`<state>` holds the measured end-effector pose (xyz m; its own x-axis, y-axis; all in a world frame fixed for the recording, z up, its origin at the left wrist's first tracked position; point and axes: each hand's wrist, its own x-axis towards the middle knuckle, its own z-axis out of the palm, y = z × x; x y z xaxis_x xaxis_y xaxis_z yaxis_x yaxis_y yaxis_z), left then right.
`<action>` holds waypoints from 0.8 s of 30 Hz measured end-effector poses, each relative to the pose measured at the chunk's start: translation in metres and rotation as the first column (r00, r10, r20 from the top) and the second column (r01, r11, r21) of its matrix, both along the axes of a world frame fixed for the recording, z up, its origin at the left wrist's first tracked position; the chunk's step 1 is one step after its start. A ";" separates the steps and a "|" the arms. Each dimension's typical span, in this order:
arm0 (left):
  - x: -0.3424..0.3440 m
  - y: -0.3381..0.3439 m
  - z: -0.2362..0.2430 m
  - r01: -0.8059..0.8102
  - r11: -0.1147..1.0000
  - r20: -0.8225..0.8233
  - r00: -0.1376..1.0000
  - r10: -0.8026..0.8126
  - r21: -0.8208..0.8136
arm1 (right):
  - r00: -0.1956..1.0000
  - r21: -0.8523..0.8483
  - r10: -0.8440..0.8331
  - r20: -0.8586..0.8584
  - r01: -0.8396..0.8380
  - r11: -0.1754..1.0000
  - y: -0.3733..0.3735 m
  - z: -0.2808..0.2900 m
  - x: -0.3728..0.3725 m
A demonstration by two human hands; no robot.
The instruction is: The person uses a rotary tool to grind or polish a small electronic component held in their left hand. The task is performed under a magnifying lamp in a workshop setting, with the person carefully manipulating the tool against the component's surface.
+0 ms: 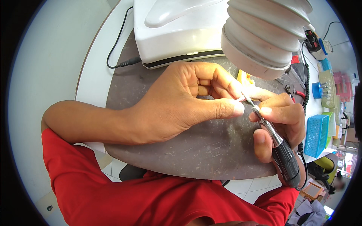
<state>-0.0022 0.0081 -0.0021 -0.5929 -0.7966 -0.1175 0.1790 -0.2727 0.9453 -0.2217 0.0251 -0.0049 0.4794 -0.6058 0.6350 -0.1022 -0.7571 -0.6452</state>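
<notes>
My right hand point(284, 111) grips a rotary handpiece point(285, 158) with a black body and a silver front. Its slim bit points up and to the left, and its tip meets the fingertips of my left hand point(188, 98). Thumb and forefinger of that left hand are pinched together on something small and pale, mostly hidden, whose kind I cannot make out. The other left fingers curl inward. Just beyond the fingertips lies a yellow piece point(245, 77), partly covered by my hands. Both hands are over a scratched grey mat point(196, 158).
A white machine point(177, 45) stands at the back, a black cable point(124, 62) plugged into its side. The wide white corrugated hose point(260, 41) hangs close above my hands. At right are red-handled pliers point(299, 93), a coiled black cord point(307, 86) and a blue basket point(316, 135).
</notes>
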 end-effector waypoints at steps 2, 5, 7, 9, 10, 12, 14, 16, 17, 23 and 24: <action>0.001 0.000 -0.001 -0.007 1.000 0.003 1.000 0.007 -0.008 | 1.000 0.022 0.014 -0.027 -0.013 1.000 0.001 0.002 -0.001; -0.002 -0.001 -0.002 -0.001 1.000 -0.015 1.000 0.001 -0.024 | 0.989 0.008 -0.054 -0.140 0.056 0.998 0.005 0.007 -0.003; -0.001 0.000 0.000 -0.001 1.000 -0.007 1.000 0.001 -0.002 | 0.999 -0.013 -0.005 -0.045 0.004 1.000 0.001 0.003 -0.002; -0.001 0.000 0.002 0.002 0.999 -0.043 0.999 0.000 0.041 | 1.000 -0.022 -0.003 0.009 0.003 1.000 0.000 0.000 0.000; -0.001 0.000 0.002 0.005 0.998 -0.062 0.998 -0.001 0.064 | 1.000 -0.019 -0.026 0.016 0.026 0.999 0.000 -0.001 0.002; -0.001 0.000 0.002 0.009 0.998 -0.064 0.998 -0.005 0.064 | 0.999 0.005 -0.025 -0.029 0.025 1.000 0.001 0.000 0.000; 0.000 -0.001 0.002 0.015 0.998 -0.075 0.997 -0.010 0.067 | 0.995 0.039 0.001 -0.104 0.003 0.999 0.003 0.004 -0.004; -0.002 -0.001 0.003 0.024 0.997 -0.093 0.996 -0.017 0.074 | 0.992 0.055 -0.029 -0.120 0.036 0.998 0.006 0.005 -0.004; -0.002 -0.001 0.002 0.024 0.997 -0.094 0.995 -0.018 0.071 | 0.991 0.047 -0.039 -0.128 0.046 0.998 0.006 0.006 -0.005; -0.001 -0.001 0.003 0.024 0.997 -0.080 0.997 -0.018 0.079 | 0.985 0.039 -0.062 -0.163 0.070 0.997 0.007 0.007 -0.004; -0.001 -0.001 0.002 0.022 0.996 -0.086 0.996 -0.014 0.087 | 0.987 0.040 -0.053 -0.153 0.060 0.997 0.006 0.006 -0.004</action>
<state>-0.0033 0.0075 -0.0002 -0.6178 -0.7747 -0.1347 0.2525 -0.3577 0.8991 -0.2258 0.0314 0.0007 0.5320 -0.6608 0.5294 -0.2433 -0.7181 -0.6520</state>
